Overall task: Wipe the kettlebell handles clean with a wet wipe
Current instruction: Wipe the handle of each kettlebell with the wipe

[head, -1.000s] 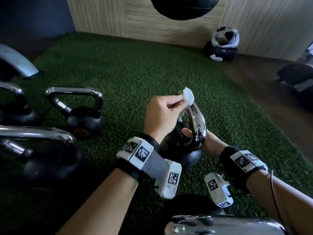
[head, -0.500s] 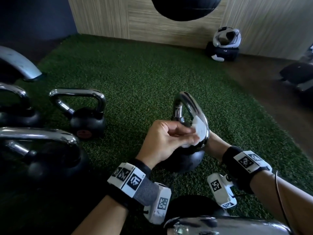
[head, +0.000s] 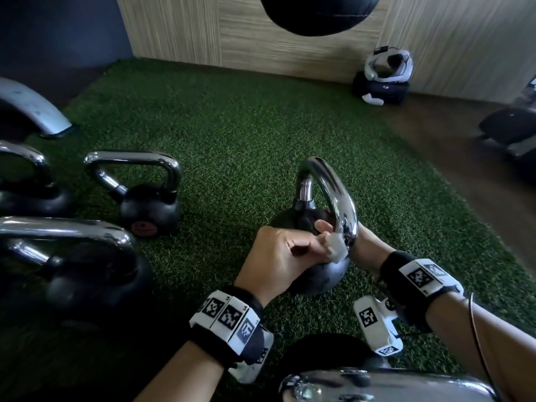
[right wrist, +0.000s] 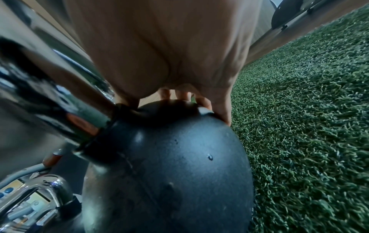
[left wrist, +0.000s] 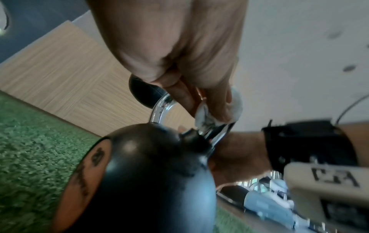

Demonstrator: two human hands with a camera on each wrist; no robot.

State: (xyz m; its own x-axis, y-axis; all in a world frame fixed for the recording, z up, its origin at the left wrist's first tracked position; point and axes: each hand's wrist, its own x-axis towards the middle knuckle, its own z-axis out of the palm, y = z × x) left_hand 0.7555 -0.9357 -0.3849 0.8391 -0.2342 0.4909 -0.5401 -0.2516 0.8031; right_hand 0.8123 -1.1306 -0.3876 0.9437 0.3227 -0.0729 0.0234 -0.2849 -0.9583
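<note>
**Wipe low on the near side of the chrome handle; five kettlebells on the turf**

Far left: a pale curved machine part (head: 34, 111) stands at the turf's (head: 246, 134) left edge. Just right of it, three kettlebells cluster: one cut off by the frame (head: 26, 184), a small one with a red mark (head: 149, 207), a large one nearest you (head: 75, 274). That side is crowded.

Centre: your left hand (head: 278, 256) pinches the wet wipe (head: 336, 248) against the lower near side of the chrome handle (head: 333, 192); the left grip is narrow, fingers curled round the wipe. The worked kettlebell (head: 322, 277) rests on the turf, apart from the cluster. Open turf runs from it to the wood-panel wall (head: 261, 39). A black ball (head: 319, 13) hangs at the top edge.

Right: your right hand (right wrist: 169, 55) lies over the black body, fingertips (right wrist: 203, 100) curved on its far side, steadying it. Bare turf to the right, then brown floor (head: 464, 158). A white and black headset (head: 385, 74) sits by the wall.

Bottom edge: a fifth kettlebell's handle (head: 377, 384).
</note>
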